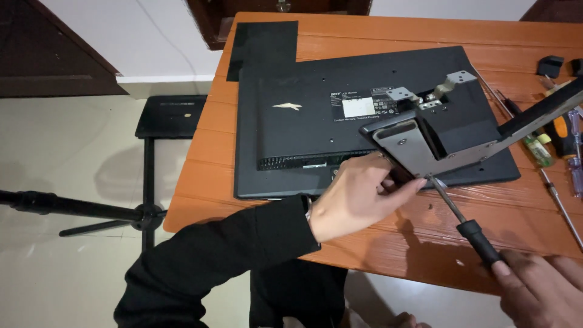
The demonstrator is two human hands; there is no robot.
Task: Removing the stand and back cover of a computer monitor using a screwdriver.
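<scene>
Far left, we see a black tripod stand (91, 209) on the pale floor beside the orange wooden table (376, 243). Moving in, a black monitor (303, 130) lies face down on that table, a dark flat sheet (262, 45) tucked at its top-left corner. Now our left hand (355, 197), black sleeve and all, comes across the monitor's lower edge, fingers (404, 187) curled together and clamped on the lower corner of the metal stand bracket (425, 143), which stands tilted over the monitor's back. Right beside those fingers, the screwdriver (461, 218) has its tip touching the bracket's lower edge, shaft slanting down to the right. Our right hand (537, 288) sits at the bottom-right corner, fingers closed round the black handle. Far right, spare screwdrivers (562, 136) lie on the table, well apart from the hands.
</scene>
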